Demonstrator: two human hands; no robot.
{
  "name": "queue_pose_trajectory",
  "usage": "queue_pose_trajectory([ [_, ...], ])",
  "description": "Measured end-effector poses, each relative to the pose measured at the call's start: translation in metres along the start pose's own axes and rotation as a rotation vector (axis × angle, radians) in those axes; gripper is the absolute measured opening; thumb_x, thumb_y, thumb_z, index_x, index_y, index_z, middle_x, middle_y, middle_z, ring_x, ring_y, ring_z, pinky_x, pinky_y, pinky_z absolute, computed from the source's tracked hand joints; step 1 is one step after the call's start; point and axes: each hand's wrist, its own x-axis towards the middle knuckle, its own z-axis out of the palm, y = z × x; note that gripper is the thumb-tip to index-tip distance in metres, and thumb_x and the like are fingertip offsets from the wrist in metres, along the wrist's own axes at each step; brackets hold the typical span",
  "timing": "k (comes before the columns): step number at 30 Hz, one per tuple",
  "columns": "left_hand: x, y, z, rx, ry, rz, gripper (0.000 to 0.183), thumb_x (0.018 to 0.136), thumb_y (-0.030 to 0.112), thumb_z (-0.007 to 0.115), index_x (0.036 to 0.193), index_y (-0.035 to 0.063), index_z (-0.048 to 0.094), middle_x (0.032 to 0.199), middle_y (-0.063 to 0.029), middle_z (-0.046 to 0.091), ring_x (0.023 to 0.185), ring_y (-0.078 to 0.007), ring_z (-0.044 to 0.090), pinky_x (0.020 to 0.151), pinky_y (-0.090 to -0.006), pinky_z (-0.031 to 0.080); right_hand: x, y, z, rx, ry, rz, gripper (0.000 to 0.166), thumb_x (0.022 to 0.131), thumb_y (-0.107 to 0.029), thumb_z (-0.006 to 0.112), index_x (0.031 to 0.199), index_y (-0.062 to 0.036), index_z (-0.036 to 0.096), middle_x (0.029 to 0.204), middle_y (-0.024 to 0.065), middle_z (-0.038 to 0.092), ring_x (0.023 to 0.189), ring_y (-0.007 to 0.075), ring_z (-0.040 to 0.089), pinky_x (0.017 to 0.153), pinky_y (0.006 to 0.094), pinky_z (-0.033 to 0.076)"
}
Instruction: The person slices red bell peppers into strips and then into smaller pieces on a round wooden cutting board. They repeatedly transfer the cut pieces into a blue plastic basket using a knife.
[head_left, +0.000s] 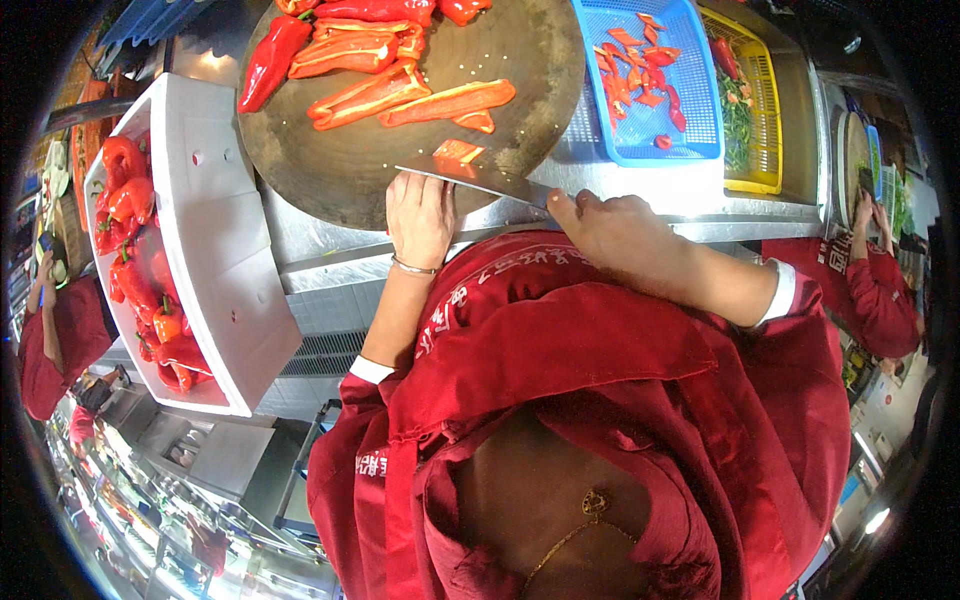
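Observation:
My right hand (611, 229) grips the handle of a wide-bladed cleaver (480, 178), its blade reaching left over the near edge of a round wooden chopping board (315, 165). Against the near side of the blade, my left hand (421, 214) rests with its fingers bent; whether they hold a piece of pepper is hidden. A cut piece of red pepper (459, 151) lies just beyond the blade. Farther back are opened pepper halves (367, 94) and a strip (450, 103), with whole red peppers (274, 64) at the upper left of the board.
A white foam box (217, 247) of whole red peppers stands at the left. Right of the board are a blue plastic basket (664, 160) with cut pepper pieces and a yellow basket (776, 112) with green and red vegetables. Co-workers (877, 292) (64, 345) stand at both sides.

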Motion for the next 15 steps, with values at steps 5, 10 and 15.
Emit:
queue_pose_trajectory([
  [5,0.001,-0.003,-0.005,-0.073,-0.025,0.016,0.021,0.079,0.01,0.066,0.1,0.0058,0.063,0.101,-0.0097,0.061,0.1,-0.0283,0.057,0.087,-0.0402,0.043,0.02,0.005,0.02,0.039,0.042,0.031,0.025,0.085,-0.008,0.051,0.107,0.0024,0.047,0.074,0.0188,0.064,0.062,0.0332,0.067,0.051,0.0418,0.053],
  [10,-0.007,-0.003,-0.013,-0.056,0.025,0.052,0.026,0.077,0.004,0.066,0.103,0.0059,0.063,0.103,-0.0103,0.061,0.098,-0.0307,0.058,0.085,-0.0402,0.044,0.012,0.017,0.015,0.039,0.032,0.024,0.033,0.085,-0.009,0.05,0.114,0.0048,0.046,0.075,0.0176,0.064,0.068,0.032,0.067,0.056,0.0419,0.054],
  [15,-0.018,-0.011,-0.008,-0.14,0.073,0.035,0.033,0.074,-0.001,0.068,0.105,0.0023,0.062,0.105,-0.0131,0.061,0.097,-0.0339,0.058,0.085,-0.0437,0.046,0.0,-0.002,-0.001,-0.025,0.055,-0.088,0.041,0.083,-0.009,0.052,0.121,0.0062,0.046,0.074,0.017,0.065,0.059,0.0293,0.066,0.048,0.0384,0.052],
])
